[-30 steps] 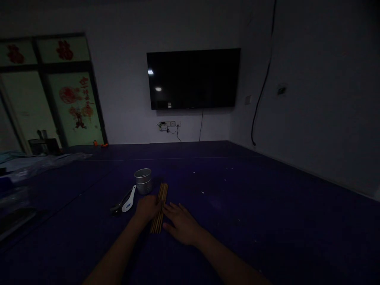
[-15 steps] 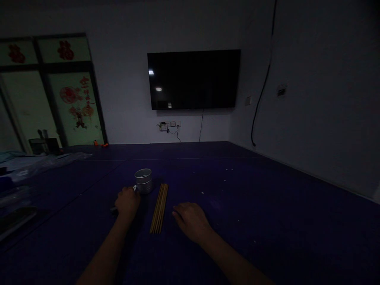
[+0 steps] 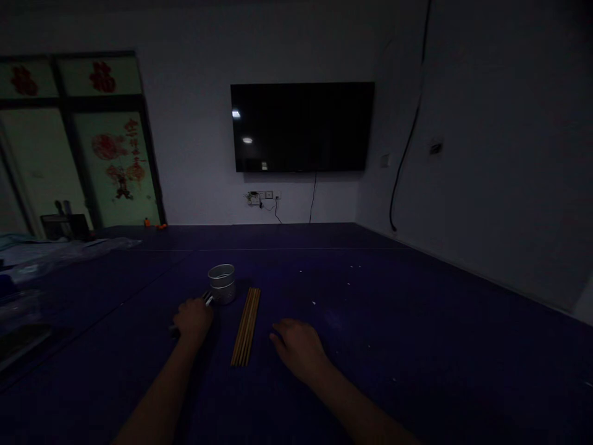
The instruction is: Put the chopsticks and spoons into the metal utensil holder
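On the dark blue tabletop (image 3: 296,395), my left hand (image 3: 193,318) is closed from above around slim utensils with shiny metal ends (image 3: 208,299). A dark end sticks out at the hand's near side; the exact kind is too dim to tell. Just beyond those metal ends a silvery metal cup (image 3: 222,285) stands upright. To its right lies a row of several wooden chopsticks (image 3: 245,327), side by side. My right hand (image 3: 299,346) lies palm down right of the chopsticks, apart from them, fingers loosely bent and holding nothing.
White crumbs (image 3: 314,303) are scattered over the right side of the tabletop. Clear plastic wrapping (image 3: 74,252), a dark tray-like object (image 3: 23,343) and a dark holder with handles (image 3: 65,225) are at the left. A television (image 3: 303,127) hangs on the far wall.
My left hand has shifted slightly left and nearer, with the utensils turned so more of their metal ends shows. The right hand, cup and chopsticks stay about where they were.
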Demonstrator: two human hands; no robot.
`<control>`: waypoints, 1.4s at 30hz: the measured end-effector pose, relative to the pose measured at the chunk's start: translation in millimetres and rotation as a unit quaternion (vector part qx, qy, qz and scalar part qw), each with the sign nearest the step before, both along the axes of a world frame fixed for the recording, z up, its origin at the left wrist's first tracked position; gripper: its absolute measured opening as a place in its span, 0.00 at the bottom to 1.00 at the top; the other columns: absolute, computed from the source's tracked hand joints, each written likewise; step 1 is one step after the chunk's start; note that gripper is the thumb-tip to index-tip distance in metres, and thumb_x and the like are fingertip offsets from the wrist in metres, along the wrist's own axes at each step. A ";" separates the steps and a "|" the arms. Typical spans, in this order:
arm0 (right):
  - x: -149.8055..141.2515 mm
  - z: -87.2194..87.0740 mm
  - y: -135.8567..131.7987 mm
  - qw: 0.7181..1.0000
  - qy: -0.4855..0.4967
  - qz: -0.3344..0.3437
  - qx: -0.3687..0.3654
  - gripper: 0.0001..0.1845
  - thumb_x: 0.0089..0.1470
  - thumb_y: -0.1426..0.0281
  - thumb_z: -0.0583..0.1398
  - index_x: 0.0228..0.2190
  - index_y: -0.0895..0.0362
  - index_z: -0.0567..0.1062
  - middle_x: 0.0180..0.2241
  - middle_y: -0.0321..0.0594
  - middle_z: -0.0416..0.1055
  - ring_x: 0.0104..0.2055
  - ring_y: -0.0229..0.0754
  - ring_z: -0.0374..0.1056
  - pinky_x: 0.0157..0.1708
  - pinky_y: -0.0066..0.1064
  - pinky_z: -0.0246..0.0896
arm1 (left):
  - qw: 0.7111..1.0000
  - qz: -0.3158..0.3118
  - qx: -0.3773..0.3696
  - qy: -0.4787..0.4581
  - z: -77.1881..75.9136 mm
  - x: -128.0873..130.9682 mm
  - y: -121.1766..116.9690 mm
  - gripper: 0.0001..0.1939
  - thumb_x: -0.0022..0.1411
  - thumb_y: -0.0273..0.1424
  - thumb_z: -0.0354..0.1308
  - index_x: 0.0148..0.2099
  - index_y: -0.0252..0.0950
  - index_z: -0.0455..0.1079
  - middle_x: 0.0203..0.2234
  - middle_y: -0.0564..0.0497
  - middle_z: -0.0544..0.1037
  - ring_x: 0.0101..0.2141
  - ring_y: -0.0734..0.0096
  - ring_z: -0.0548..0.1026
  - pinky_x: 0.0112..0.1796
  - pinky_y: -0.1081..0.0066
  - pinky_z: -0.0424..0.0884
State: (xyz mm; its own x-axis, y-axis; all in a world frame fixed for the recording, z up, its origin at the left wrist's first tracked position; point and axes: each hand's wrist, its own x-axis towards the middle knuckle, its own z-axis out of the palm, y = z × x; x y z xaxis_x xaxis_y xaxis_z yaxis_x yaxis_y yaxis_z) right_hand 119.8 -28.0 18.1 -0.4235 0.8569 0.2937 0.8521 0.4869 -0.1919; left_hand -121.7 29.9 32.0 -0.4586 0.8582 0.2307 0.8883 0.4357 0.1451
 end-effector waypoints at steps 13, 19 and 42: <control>-1.8 3.8 -3.6 1.000 0.000 0.005 0.000 0.18 0.60 0.65 0.48 0.42 0.56 0.74 0.39 0.46 0.74 0.44 0.46 0.69 0.43 0.34 0.60 | 1.000 0.006 -0.005 0.007 1.5 2.4 -2.9 0.19 0.57 0.30 0.45 0.44 0.27 0.72 0.39 0.32 0.75 0.43 0.49 0.72 0.36 0.61 0.65; -2.7 1.0 -3.0 1.000 -0.003 0.002 0.005 0.17 0.60 0.65 0.48 0.42 0.55 0.74 0.39 0.45 0.75 0.42 0.45 0.70 0.41 0.33 0.61 | 0.998 0.026 0.042 -0.032 7.9 3.4 -4.2 0.18 0.60 0.32 0.43 0.43 0.29 0.70 0.36 0.34 0.76 0.43 0.48 0.71 0.38 0.59 0.64; -9.0 3.2 -5.8 0.999 0.033 0.031 -0.009 0.18 0.55 0.61 0.56 0.46 0.54 0.71 0.42 0.43 0.74 0.42 0.47 0.70 0.39 0.34 0.61 | 0.868 -0.297 0.202 -0.343 -26.9 88.4 -7.3 0.20 0.52 0.48 0.54 0.24 0.36 0.64 0.18 0.52 0.73 0.22 0.70 0.72 0.24 0.74 0.64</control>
